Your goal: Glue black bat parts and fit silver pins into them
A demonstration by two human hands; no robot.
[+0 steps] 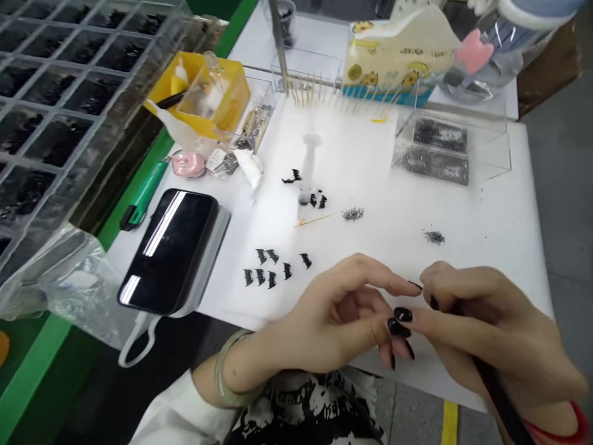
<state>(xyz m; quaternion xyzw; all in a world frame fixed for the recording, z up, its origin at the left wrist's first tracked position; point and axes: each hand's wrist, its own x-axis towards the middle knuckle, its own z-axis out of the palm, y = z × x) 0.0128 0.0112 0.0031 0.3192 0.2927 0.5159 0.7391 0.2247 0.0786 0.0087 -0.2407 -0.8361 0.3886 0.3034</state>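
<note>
My left hand (343, 315) is over the table's front edge, its index finger stretched out and its thumb bent in towards the other fingers. Anything small between those fingertips blends with the black nails. My right hand (491, 327) is closed around a long dark slim tool (498, 392), whose working end is hidden. The tips of both hands meet or nearly meet. Several small black bat-wing-shaped pieces (271, 280) lie in loose rows left of my left hand. Beyond the hands are two piles of tiny metallic bits, a nearer pile (434, 237) and another pile (353, 214).
A black phone-like device (169, 253), a green cutter (147, 194) and a yellow box (231, 93) line the left side. A compartment tray (88, 111) stands beyond. Toothpicks (319, 89), a tissue pack (398, 62) and a clear box (486, 145) sit at the back.
</note>
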